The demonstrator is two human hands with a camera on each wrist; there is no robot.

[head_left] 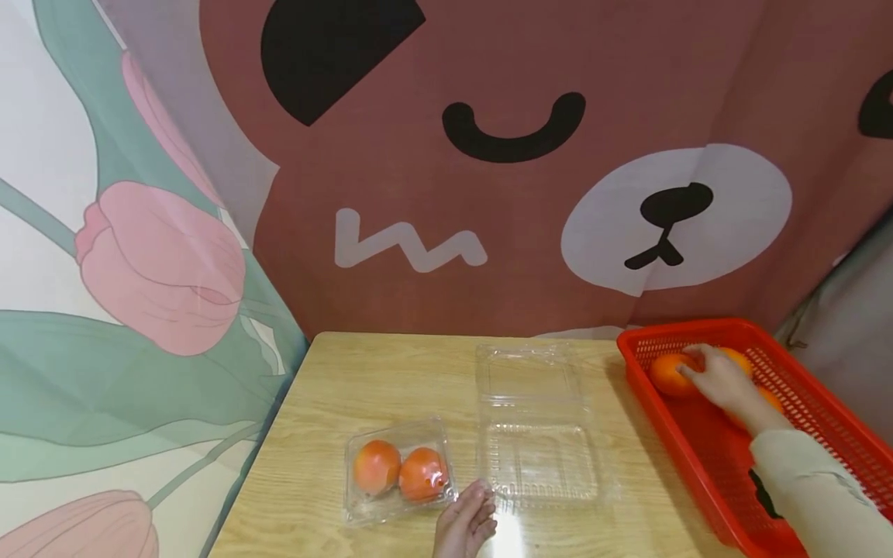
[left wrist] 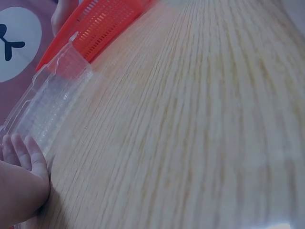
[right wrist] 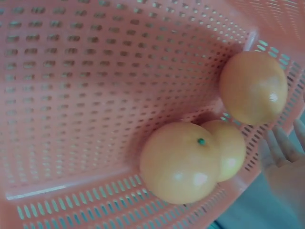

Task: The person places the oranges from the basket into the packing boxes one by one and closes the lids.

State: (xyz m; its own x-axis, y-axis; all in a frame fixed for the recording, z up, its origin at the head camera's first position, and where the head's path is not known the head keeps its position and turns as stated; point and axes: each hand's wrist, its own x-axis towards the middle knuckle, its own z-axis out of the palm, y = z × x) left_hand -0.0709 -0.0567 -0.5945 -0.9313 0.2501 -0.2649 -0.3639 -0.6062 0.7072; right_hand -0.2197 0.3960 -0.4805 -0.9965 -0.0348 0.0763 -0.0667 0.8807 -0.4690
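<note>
In the head view my left hand point(head_left: 466, 523) pinches the near left corner of an open clear plastic clamshell box point(head_left: 540, 457), which lies flat with its lid away from me. The left wrist view shows the left hand point(left wrist: 24, 186) beside that box point(left wrist: 57, 100). My right hand point(head_left: 725, 384) reaches into a red plastic basket point(head_left: 680, 449), thumb and fingers spread at an orange point(head_left: 671, 375). In the right wrist view, fairly straight fingers point(right wrist: 279, 145) come up to the edge of this orange point(right wrist: 252, 88); two more oranges point(right wrist: 181, 162) lie close by.
A closed clear box point(head_left: 363, 508) holding two orange-red round fruits point(head_left: 377, 466) sits left of the open one on the wooden table point(head_left: 293, 465). A dark object point(head_left: 765, 494) shows in the basket under the right sleeve. A printed curtain point(head_left: 516, 232) hangs behind the table.
</note>
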